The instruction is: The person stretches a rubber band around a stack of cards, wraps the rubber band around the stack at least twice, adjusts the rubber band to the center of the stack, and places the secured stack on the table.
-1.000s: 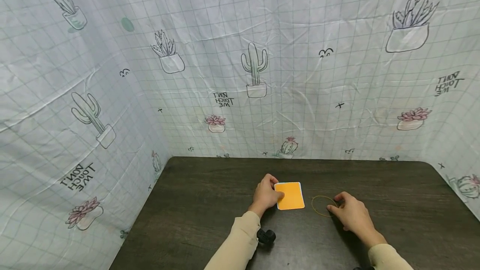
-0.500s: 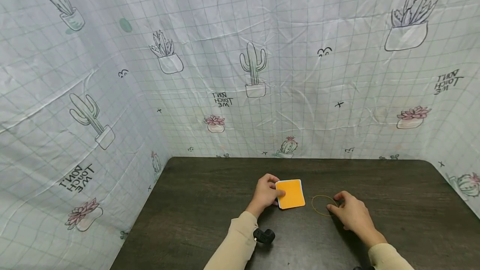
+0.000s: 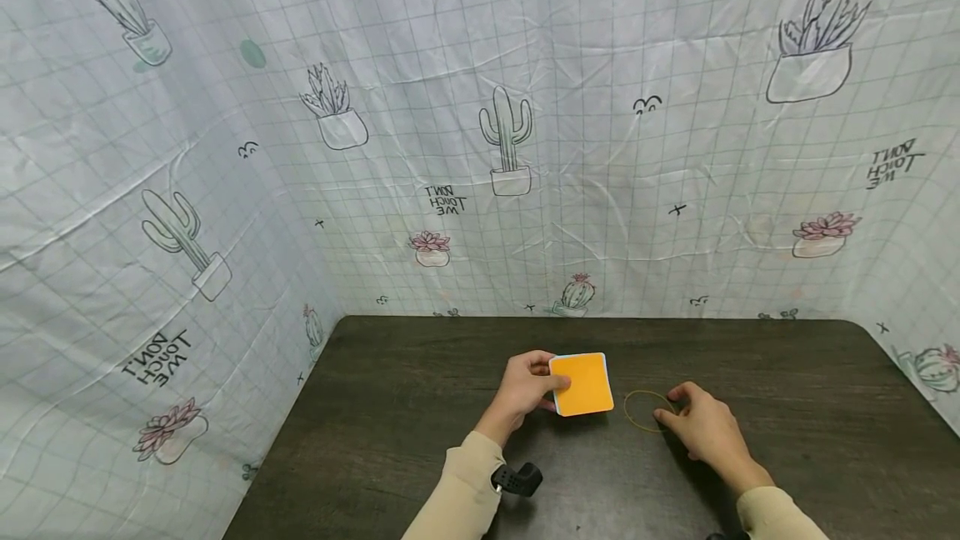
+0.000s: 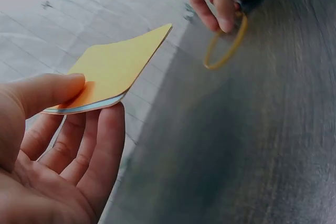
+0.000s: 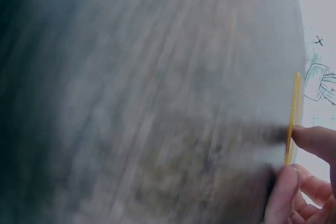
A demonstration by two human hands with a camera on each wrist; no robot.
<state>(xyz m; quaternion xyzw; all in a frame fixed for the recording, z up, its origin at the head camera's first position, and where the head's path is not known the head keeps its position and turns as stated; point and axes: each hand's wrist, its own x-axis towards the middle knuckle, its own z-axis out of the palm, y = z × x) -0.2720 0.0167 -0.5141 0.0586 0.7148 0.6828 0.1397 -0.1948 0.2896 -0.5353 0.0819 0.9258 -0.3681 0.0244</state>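
My left hand [image 3: 523, 386] pinches a thin stack of square orange cards [image 3: 582, 384] with rounded corners, thumb on top and fingers beneath. In the left wrist view the cards [image 4: 113, 69] tilt up off the table, and a pale blue edge shows under the orange top. To the right, my right hand [image 3: 705, 426] pinches a yellow rubber band [image 3: 642, 430] between thumb and fingers. The band hangs as a loose loop, apart from the cards. In the right wrist view the rubber band [image 5: 292, 116] appears nearly edge-on beside the fingertips.
A dark wood-grain table [image 3: 420, 407] lies under both hands. Behind it and at the sides hangs a white grid-patterned cloth [image 3: 600, 148] printed with cacti. A black wrist device [image 3: 519, 480] sits on the left wrist.
My left hand has raised the orange cards off the table and tilted them, its wrist shifting slightly left. The right hand and the rubber band have hardly moved.
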